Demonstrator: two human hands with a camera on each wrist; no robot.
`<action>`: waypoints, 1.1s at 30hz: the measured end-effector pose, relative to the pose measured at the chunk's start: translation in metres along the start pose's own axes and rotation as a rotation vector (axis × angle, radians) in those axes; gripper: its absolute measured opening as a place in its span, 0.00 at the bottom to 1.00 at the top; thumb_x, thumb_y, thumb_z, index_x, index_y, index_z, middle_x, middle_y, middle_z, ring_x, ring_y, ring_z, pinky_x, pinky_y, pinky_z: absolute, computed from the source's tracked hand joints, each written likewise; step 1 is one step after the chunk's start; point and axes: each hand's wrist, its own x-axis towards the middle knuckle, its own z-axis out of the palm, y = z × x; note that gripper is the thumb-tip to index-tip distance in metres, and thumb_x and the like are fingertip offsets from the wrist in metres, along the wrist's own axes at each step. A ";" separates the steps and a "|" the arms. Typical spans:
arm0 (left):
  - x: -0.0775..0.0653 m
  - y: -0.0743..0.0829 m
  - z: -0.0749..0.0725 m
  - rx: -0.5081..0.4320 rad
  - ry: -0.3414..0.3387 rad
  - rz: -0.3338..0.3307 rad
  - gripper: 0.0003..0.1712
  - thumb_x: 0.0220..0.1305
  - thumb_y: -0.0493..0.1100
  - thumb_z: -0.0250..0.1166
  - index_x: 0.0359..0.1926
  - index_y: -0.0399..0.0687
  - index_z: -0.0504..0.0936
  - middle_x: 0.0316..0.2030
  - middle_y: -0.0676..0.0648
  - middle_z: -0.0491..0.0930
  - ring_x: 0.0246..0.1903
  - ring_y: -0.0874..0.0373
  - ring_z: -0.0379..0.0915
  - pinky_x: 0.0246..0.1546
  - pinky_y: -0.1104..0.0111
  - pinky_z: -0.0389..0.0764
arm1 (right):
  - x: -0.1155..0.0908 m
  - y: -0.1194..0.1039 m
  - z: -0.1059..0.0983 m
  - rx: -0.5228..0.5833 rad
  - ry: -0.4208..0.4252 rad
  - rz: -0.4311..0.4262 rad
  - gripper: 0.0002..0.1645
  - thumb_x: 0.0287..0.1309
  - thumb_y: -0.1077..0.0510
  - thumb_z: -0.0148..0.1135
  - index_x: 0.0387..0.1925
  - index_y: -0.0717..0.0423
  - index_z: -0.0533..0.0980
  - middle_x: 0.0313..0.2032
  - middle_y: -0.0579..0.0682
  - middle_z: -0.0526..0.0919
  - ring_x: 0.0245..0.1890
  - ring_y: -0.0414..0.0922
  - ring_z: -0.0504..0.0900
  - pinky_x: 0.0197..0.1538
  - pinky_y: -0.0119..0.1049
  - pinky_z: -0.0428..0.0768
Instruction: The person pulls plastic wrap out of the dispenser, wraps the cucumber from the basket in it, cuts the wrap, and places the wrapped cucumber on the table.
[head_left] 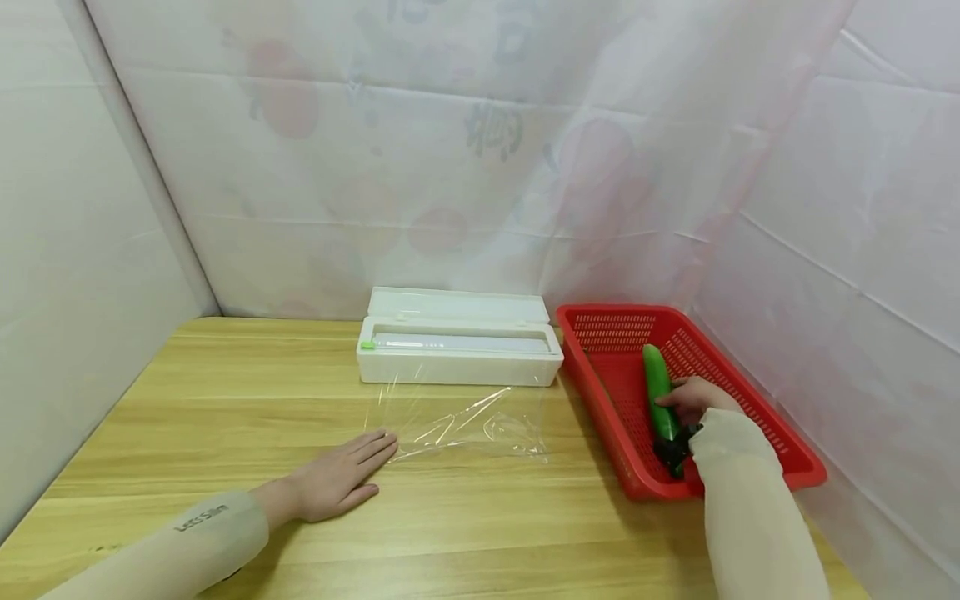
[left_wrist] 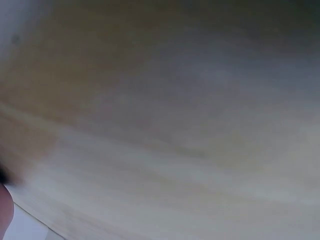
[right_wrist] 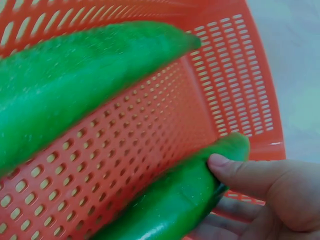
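Observation:
In the head view my left hand (head_left: 341, 477) lies flat on the wooden table, fingers extended, with its fingertips at the left edge of a clear sheet of cling film (head_left: 468, 421). The film comes out of a white dispenser box (head_left: 457, 367) whose lid stands up. My right hand (head_left: 693, 396) reaches into the red basket (head_left: 611, 417) and grips a green cucumber (right_wrist: 175, 195), thumb on top and fingers round the underside. A second cucumber (right_wrist: 85, 85) lies beside it in the right wrist view; the head view shows only one cucumber plainly. The left wrist view is a blur.
The wooden table (head_left: 247, 392) runs up to a pale curtain (head_left: 450, 167) at the back. The basket stands at the table's right, close to the side curtain (head_left: 862, 292). A green slider (head_left: 367, 344) sits at the box's left end.

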 end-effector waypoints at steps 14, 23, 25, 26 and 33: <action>-0.001 -0.002 0.003 -0.022 0.017 -0.002 0.31 0.71 0.52 0.47 0.68 0.38 0.59 0.69 0.41 0.59 0.67 0.45 0.56 0.65 0.68 0.50 | -0.011 -0.016 -0.012 0.102 -0.018 -0.100 0.48 0.65 0.57 0.52 0.68 0.73 0.32 0.51 0.60 0.70 0.36 0.33 0.79 0.50 0.42 0.81; 0.001 -0.001 0.002 -0.017 0.016 0.003 0.31 0.71 0.51 0.47 0.68 0.38 0.60 0.68 0.41 0.60 0.67 0.45 0.57 0.63 0.63 0.56 | -0.016 -0.023 -0.017 0.109 -0.038 -0.143 0.49 0.66 0.57 0.51 0.69 0.72 0.31 0.55 0.60 0.68 0.38 0.31 0.79 0.51 0.39 0.80; 0.000 -0.001 0.002 -0.022 0.013 -0.001 0.31 0.71 0.52 0.47 0.68 0.38 0.60 0.68 0.41 0.60 0.67 0.45 0.57 0.63 0.64 0.55 | -0.017 -0.025 -0.018 0.103 -0.030 -0.154 0.49 0.66 0.56 0.52 0.69 0.71 0.31 0.56 0.62 0.67 0.38 0.31 0.78 0.50 0.37 0.81; 0.000 -0.001 0.001 -0.023 0.014 -0.003 0.31 0.71 0.52 0.47 0.68 0.38 0.60 0.68 0.41 0.60 0.67 0.45 0.57 0.63 0.64 0.55 | -0.017 -0.026 -0.018 0.100 -0.025 -0.164 0.49 0.65 0.56 0.53 0.69 0.71 0.32 0.56 0.63 0.67 0.38 0.31 0.78 0.50 0.37 0.81; -0.001 -0.001 0.001 -0.014 0.027 -0.002 0.31 0.71 0.52 0.48 0.68 0.39 0.60 0.68 0.42 0.60 0.67 0.46 0.57 0.63 0.62 0.58 | -0.017 -0.041 -0.015 0.082 0.012 -0.237 0.48 0.66 0.57 0.53 0.71 0.68 0.34 0.63 0.74 0.55 0.38 0.28 0.76 0.49 0.33 0.81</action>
